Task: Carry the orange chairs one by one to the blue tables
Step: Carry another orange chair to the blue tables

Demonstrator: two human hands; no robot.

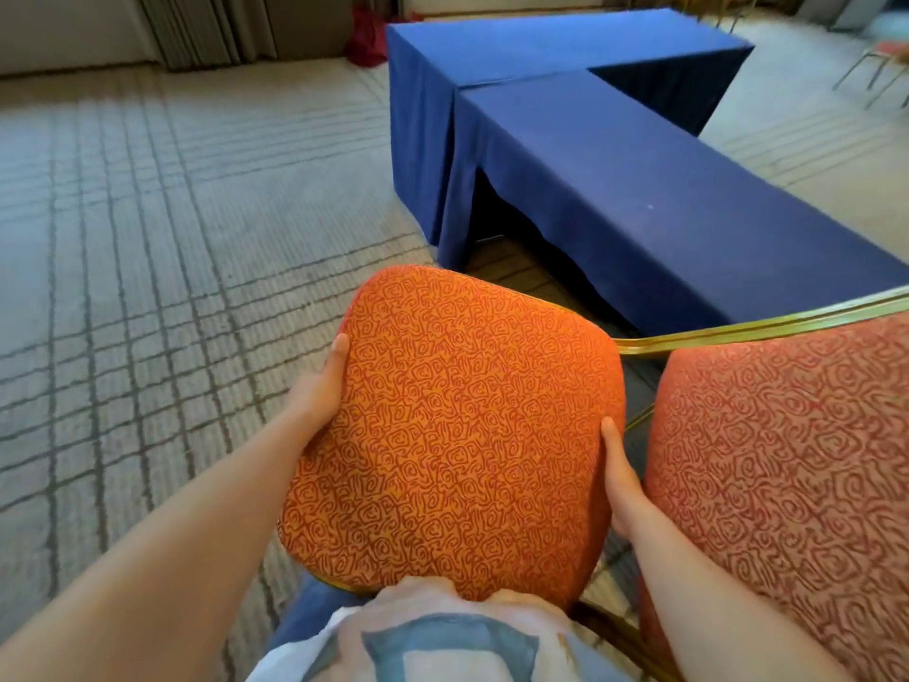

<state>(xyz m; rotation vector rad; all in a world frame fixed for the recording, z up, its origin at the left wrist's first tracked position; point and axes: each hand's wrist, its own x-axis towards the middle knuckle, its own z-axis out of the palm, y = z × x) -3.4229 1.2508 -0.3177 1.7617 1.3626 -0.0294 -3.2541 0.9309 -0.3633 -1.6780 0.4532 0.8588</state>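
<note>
Mid-carry: left hand (319,381) and right hand (621,477) each have a closed grip on opposite seat edges of one orange chair (457,425), held at the body, near the blue worktops (615,164). No chairs placed there yet; another chair (875,66) stands far right.

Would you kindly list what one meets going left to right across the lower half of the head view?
Left hand → patterned orange chair seat → right hand → patterned orange chair backrest.
</note>
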